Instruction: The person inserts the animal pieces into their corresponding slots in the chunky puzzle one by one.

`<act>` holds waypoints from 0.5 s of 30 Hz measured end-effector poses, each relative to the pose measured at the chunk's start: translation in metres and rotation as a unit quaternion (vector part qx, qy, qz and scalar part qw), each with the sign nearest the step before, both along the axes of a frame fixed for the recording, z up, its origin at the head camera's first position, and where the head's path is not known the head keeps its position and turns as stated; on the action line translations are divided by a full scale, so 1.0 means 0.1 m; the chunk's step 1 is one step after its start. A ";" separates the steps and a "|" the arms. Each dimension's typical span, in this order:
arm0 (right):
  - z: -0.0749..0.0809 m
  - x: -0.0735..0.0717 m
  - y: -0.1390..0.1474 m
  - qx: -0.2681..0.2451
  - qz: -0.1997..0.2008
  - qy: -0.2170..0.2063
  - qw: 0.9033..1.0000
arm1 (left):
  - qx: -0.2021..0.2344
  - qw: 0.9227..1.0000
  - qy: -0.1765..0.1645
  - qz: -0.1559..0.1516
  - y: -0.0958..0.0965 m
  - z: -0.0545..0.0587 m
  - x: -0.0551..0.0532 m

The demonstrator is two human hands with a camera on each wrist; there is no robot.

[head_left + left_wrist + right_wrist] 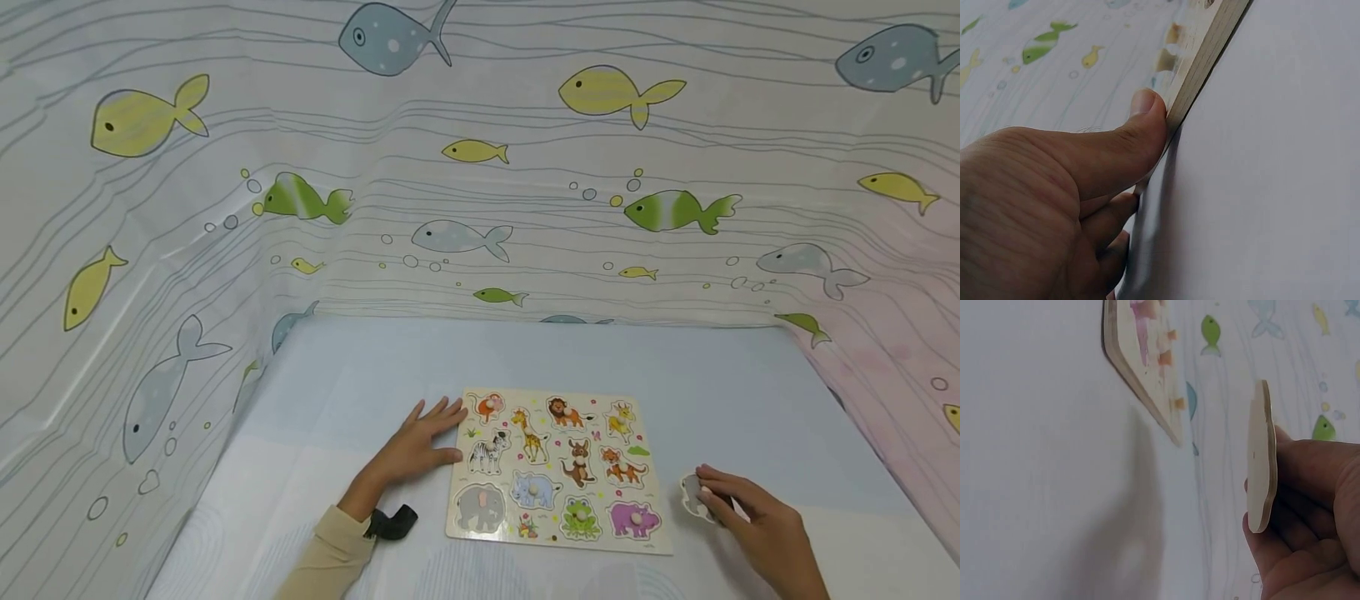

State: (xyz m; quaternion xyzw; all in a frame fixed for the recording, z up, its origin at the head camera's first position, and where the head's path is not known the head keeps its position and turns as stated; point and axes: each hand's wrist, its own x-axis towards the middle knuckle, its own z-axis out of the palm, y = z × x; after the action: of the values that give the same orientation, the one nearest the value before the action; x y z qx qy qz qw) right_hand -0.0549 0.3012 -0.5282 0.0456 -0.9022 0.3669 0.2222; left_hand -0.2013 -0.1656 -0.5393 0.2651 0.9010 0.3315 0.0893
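Note:
A wooden animal peg puzzle board point(556, 442) lies flat on the table. My left hand point(420, 442) touches its left edge, fingers spread and fairly straight; in the left wrist view the thumb point(1147, 112) presses against the side of the board point(1200, 69). To the right of the board, my right hand point(765, 517) pinches a grey elephant puzzle piece point(692, 493). The right wrist view shows the plain wooden back of that piece point(1260, 462), tilted up on edge and apart from the board. At the board's lower left, the elephant recess point(480, 508) shows its printed picture without a knob.
Other knobbed animals sit in the board, among them a zebra point(489, 452), a frog point(581, 518) and a purple hippo point(634, 520). A black strap device point(393, 523) is on the left wrist. Fish-patterned sheets point(450, 275) wall the table's back and sides.

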 end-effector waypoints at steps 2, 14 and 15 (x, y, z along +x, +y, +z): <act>0.01 -0.03 -0.05 0.002 0.009 0.005 1.000 | 0.001 1.000 -0.004 0.002 0.00 0.00 0.00; 0.11 -0.23 -0.43 0.001 0.075 0.040 0.996 | 0.001 1.000 0.000 0.002 0.00 -0.01 -0.01; 0.11 -0.24 -0.46 0.003 0.082 0.045 0.996 | 0.001 1.000 0.000 0.001 0.00 -0.01 -0.01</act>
State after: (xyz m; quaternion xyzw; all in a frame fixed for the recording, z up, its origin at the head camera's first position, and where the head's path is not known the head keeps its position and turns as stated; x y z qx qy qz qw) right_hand -0.0791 0.2554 -0.5170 0.1366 -0.8855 0.3788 0.2319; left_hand -0.2021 -0.1657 -0.5403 0.2639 0.9010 0.3325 0.0891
